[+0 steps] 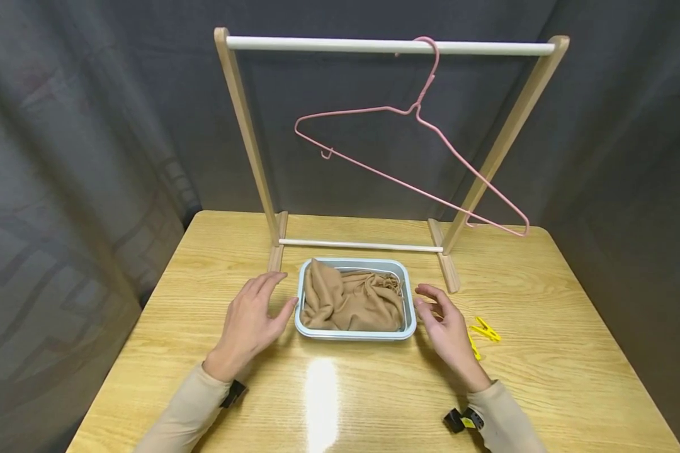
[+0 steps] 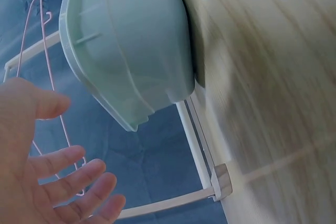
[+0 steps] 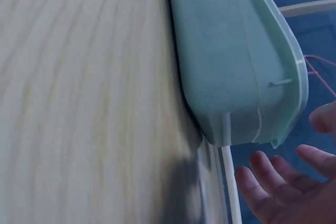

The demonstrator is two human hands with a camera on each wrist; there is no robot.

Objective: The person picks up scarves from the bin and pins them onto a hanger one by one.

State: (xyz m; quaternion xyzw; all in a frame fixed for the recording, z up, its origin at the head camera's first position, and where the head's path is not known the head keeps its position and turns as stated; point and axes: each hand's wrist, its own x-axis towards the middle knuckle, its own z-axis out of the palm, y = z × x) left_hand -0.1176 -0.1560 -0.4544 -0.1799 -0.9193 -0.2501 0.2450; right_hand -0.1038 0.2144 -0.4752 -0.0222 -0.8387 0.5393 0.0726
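A light blue plastic basin (image 1: 354, 335) stands on the table with a crumpled brown fringed cloth (image 1: 354, 302) in it. Just left of the basin is my left hand (image 1: 253, 318), its thumb pointing toward the rim; the left wrist view shows the fingers (image 2: 79, 177) spread and holding nothing. On the other side my right hand (image 1: 444, 330) hovers by the right rim, fingers loosely bent. In the right wrist view its fingertips (image 3: 260, 163) are close to the basin's side wall (image 3: 231, 66), with nothing in the palm.
Behind the basin rises a wooden rack with a white top rail (image 1: 328, 44), and a pink wire hanger (image 1: 374, 166) hangs tilted from it. Yellow clothespins (image 1: 485, 329) lie beside my right hand, one partly hidden by it. Dark curtains (image 1: 79, 157) surround the wooden table (image 1: 238, 396).
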